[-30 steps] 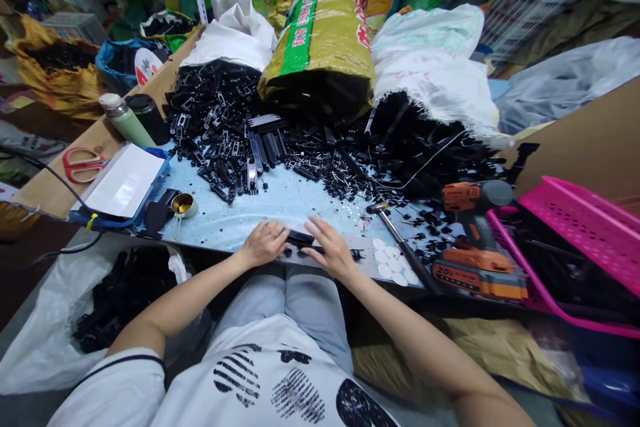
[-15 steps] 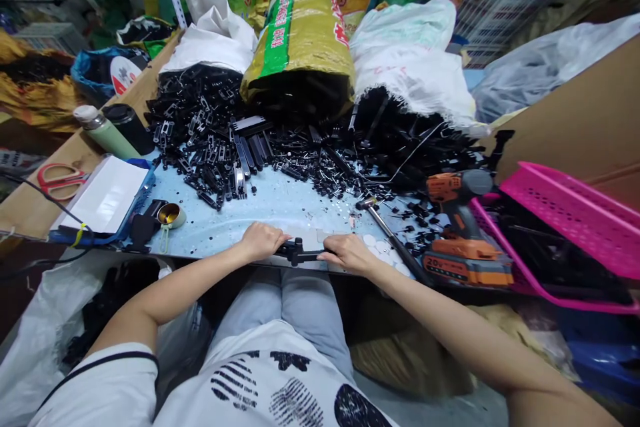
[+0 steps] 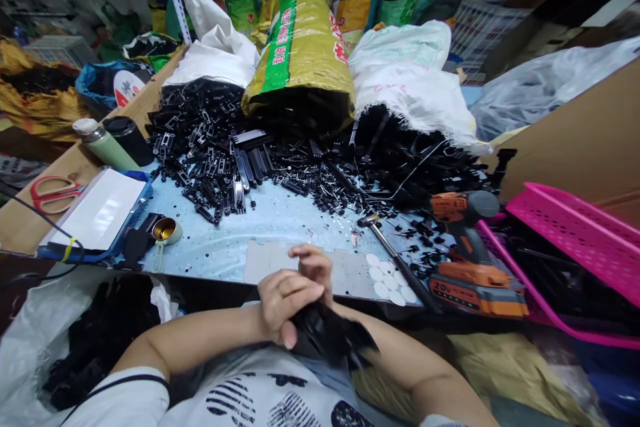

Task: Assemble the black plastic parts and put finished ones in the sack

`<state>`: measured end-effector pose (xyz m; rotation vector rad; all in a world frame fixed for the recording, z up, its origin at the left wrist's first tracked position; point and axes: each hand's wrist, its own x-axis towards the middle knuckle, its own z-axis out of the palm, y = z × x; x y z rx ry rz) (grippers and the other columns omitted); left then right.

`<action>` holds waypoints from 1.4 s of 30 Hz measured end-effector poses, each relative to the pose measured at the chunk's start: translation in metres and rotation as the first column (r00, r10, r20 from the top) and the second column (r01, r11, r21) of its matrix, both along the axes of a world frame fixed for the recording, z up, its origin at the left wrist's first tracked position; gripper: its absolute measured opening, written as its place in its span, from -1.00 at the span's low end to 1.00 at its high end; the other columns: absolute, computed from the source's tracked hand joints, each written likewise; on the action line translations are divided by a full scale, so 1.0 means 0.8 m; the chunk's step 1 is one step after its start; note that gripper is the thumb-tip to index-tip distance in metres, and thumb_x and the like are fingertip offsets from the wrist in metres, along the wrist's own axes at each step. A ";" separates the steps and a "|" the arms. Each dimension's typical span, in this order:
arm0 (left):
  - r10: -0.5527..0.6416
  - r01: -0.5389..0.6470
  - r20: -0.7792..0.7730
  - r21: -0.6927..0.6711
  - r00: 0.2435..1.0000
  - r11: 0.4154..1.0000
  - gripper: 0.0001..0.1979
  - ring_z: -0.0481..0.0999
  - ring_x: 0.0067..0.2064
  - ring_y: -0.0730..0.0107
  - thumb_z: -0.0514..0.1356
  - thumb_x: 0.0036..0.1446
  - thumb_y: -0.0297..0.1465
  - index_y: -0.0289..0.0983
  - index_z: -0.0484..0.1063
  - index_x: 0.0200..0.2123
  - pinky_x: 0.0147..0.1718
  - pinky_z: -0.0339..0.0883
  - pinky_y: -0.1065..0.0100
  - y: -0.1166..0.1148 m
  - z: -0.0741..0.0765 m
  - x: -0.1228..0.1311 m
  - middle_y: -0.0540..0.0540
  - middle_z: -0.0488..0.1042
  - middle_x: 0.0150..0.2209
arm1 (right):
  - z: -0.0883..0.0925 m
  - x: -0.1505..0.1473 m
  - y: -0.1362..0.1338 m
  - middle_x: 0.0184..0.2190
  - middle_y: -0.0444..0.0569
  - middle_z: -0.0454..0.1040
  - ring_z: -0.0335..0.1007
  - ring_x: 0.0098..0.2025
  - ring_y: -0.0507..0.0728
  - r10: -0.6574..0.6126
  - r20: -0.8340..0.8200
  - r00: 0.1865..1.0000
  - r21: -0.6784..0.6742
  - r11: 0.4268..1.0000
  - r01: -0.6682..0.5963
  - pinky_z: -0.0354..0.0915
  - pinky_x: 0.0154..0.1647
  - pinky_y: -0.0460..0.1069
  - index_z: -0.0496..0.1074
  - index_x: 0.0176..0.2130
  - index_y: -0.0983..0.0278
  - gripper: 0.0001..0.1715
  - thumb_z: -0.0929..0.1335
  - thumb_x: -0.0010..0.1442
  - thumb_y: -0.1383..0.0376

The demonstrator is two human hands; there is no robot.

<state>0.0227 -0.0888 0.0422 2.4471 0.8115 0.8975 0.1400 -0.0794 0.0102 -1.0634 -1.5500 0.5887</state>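
Over my lap, just off the table's front edge, my left hand (image 3: 287, 300) is closed around a black part (image 3: 330, 333). Motion blurs the part, so its exact kind does not show. It hangs toward the right, in front of my right wrist. My right hand (image 3: 316, 268) is raised right behind the left, fingers loosely bent and apart; its palm is partly hidden. Beyond both hands lies a flat grey card (image 3: 257, 260) at the table edge, with white round discs (image 3: 387, 278) beside it.
Black plastic parts (image 3: 200, 140) and small screws heap along the back, below sacks (image 3: 310, 47). To the right lie a hammer (image 3: 395, 253), a cordless drill (image 3: 467, 260) and a pink basket (image 3: 575, 227). At left are scissors (image 3: 55, 193), bottles and a small cup (image 3: 167, 230).
My hands have come together and back toward my body from the table edge. Earlier they held a long black part stretched between them; now a blurred black part is in my left hand.
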 end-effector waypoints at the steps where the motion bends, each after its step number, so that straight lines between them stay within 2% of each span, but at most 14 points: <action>1: 0.003 -0.001 -0.027 0.080 1.000 0.997 -0.02 0.46 -0.14 0.20 -0.54 -0.03 0.22 -0.17 0.46 -0.10 -0.18 0.35 0.19 0.021 -0.012 0.002 -0.22 0.47 -0.24 | -0.007 0.008 0.030 -0.18 0.12 0.32 0.27 -0.08 0.21 -0.052 0.011 0.999 0.020 0.998 0.052 0.25 -0.09 0.18 0.27 -0.14 0.16 -0.22 -0.21 0.20 -0.13; 3: 0.049 -0.029 -0.087 0.212 0.995 0.977 -0.08 0.44 -0.10 0.16 -0.41 0.02 0.22 -0.22 0.37 0.06 -0.16 0.32 0.20 0.072 -0.033 0.003 -0.25 0.46 -0.17 | -0.011 0.047 0.100 -0.09 0.14 0.31 0.23 0.00 0.22 -0.018 0.187 0.982 0.028 1.000 0.013 0.21 0.00 0.16 0.27 -0.09 0.23 -0.37 -0.04 0.24 -0.11; 5: 0.138 -0.073 -0.296 0.221 0.945 0.973 -0.17 0.45 -0.17 0.18 -0.25 0.07 0.20 -0.24 0.29 0.13 -0.21 0.31 0.24 0.127 -0.046 0.003 -0.28 0.45 -0.15 | -0.006 0.107 0.171 -0.11 0.17 0.34 0.22 -0.01 0.24 -0.182 0.401 0.898 0.006 0.981 0.196 0.15 0.04 0.16 0.30 -0.09 0.30 -0.44 0.11 0.22 -0.06; 7: 0.188 -0.097 -0.469 0.211 0.863 0.973 -0.24 0.43 -0.17 0.15 -0.10 0.09 0.14 -0.28 0.25 0.15 -0.22 0.29 0.24 0.178 -0.051 0.008 -0.31 0.44 -0.15 | 0.001 0.172 0.229 -0.04 0.24 0.31 0.16 0.04 0.28 -0.401 0.579 0.710 -0.043 0.854 0.518 0.09 0.07 0.17 0.28 -0.02 0.38 -0.48 0.15 0.24 0.05; 10: 0.306 -0.181 -0.494 0.284 0.814 0.941 -0.37 0.35 -0.04 0.07 0.01 0.16 0.00 -0.33 0.23 0.14 -0.10 0.23 0.16 0.244 -0.041 0.035 -0.32 0.39 -0.07 | 0.004 0.245 0.282 -0.05 0.30 0.33 0.16 0.04 0.34 -0.317 0.788 0.528 -0.219 0.657 0.721 0.11 0.00 0.18 0.34 -0.08 0.42 -0.56 0.23 0.22 0.13; 17: 0.339 -0.257 -0.444 0.236 0.829 0.937 -0.75 0.16 0.14 0.08 -0.04 0.20 -0.54 -0.38 0.39 -0.15 0.01 0.12 0.08 0.384 -0.011 0.138 -0.33 0.25 0.10 | -0.005 0.279 0.307 -0.28 0.18 0.47 0.36 -0.13 0.26 -0.242 0.668 0.703 -0.432 0.643 0.632 0.21 -0.11 0.08 0.42 -0.33 0.38 -0.67 0.29 0.17 0.13; 21: 0.304 -0.266 -0.430 0.148 0.850 0.953 -0.72 0.14 0.16 0.08 -0.09 0.18 -0.63 -0.44 0.37 -0.18 0.05 0.08 0.04 0.414 -0.020 0.157 -0.39 0.27 0.07 | 0.007 0.276 0.284 -0.38 0.03 0.48 0.41 -0.34 0.11 -0.241 0.500 0.832 -0.504 0.700 0.505 0.29 -0.31 -0.03 0.41 -0.27 0.33 -0.52 0.17 0.24 0.00; 26: 0.274 -0.258 -0.379 0.092 0.884 0.962 -0.75 0.36 -0.03 0.23 -0.13 0.26 -0.54 -0.45 0.29 -0.12 -0.01 0.18 0.21 0.373 -0.019 0.125 -0.31 0.39 -0.13 | 0.021 0.240 0.215 -0.34 -0.04 0.45 0.39 -0.36 0.08 -0.091 -0.078 0.993 -0.536 0.843 0.035 0.32 -0.31 0.01 0.32 -0.09 0.28 -0.45 0.36 0.00 0.02; 28: 0.260 -0.255 -0.264 0.052 0.929 0.965 -0.73 0.38 -0.04 0.24 -0.07 0.27 -0.46 -0.43 0.19 0.00 -0.03 0.23 0.25 0.336 -0.017 0.095 -0.29 0.37 -0.08 | 0.020 0.212 0.176 -0.30 -0.02 0.43 0.36 -0.31 0.12 -0.039 0.149 0.988 -0.475 0.874 0.106 0.31 -0.26 0.03 0.35 -0.17 0.30 -0.51 0.40 -0.07 0.09; 31: 0.222 -0.224 -0.092 -0.010 0.971 0.975 -0.63 0.35 0.03 0.22 0.02 0.24 -0.41 -0.37 0.10 0.10 -0.01 0.25 0.23 0.267 -0.017 0.038 -0.29 0.31 0.02 | 0.009 0.159 0.111 -0.12 0.12 0.37 0.33 -0.20 0.20 -0.014 0.591 0.807 -0.305 0.922 0.239 0.28 -0.20 0.08 0.35 -0.16 0.32 -0.57 0.39 -0.02 0.17; 34: 0.245 -0.255 -0.089 -0.121 0.965 0.959 -0.69 0.38 0.00 0.20 0.01 0.24 -0.36 -0.34 0.22 0.03 -0.02 0.28 0.19 0.198 -0.020 -0.011 -0.24 0.37 -0.05 | -0.010 0.110 0.055 0.02 0.17 0.30 0.30 -0.06 0.27 0.086 0.759 0.645 -0.214 0.969 0.122 0.24 -0.08 0.15 0.33 0.00 0.27 -0.52 0.35 0.11 0.15; 36: 0.293 -0.304 -0.084 -0.234 0.953 0.923 -0.70 0.43 -0.08 0.24 -0.04 0.27 -0.33 -0.31 0.30 -0.02 -0.07 0.32 0.21 0.160 -0.022 -0.030 -0.20 0.43 -0.12 | -0.019 0.090 0.033 -0.02 0.14 0.34 0.29 -0.04 0.26 0.148 0.742 0.654 -0.227 0.973 0.036 0.21 -0.02 0.17 0.30 0.08 0.20 -0.52 0.30 0.19 0.13; 40: 0.278 -0.226 0.031 -0.504 0.960 0.834 -0.62 0.42 -0.48 0.54 -0.11 0.30 -0.28 -0.28 0.34 0.04 -0.36 0.38 0.39 0.107 -0.027 -0.032 -0.11 0.42 -0.22 | -0.017 0.069 0.032 -0.23 0.04 0.40 0.38 -0.27 0.12 0.163 0.284 0.945 -0.427 0.904 -0.028 0.32 -0.23 0.05 0.15 0.21 0.17 -0.45 0.16 0.29 0.07; 42: 0.281 -0.156 0.125 -0.592 0.952 0.791 -0.58 0.29 -0.63 0.68 -0.05 0.28 -0.24 -0.26 0.27 0.12 -0.54 0.30 0.48 0.091 -0.026 -0.025 -0.06 0.37 -0.24 | -0.009 0.059 0.037 -0.31 -0.04 0.39 0.35 -0.45 0.04 0.141 -0.096 0.985 -0.533 0.829 -0.170 0.32 -0.45 -0.04 0.01 0.28 0.16 -0.37 0.12 0.30 0.02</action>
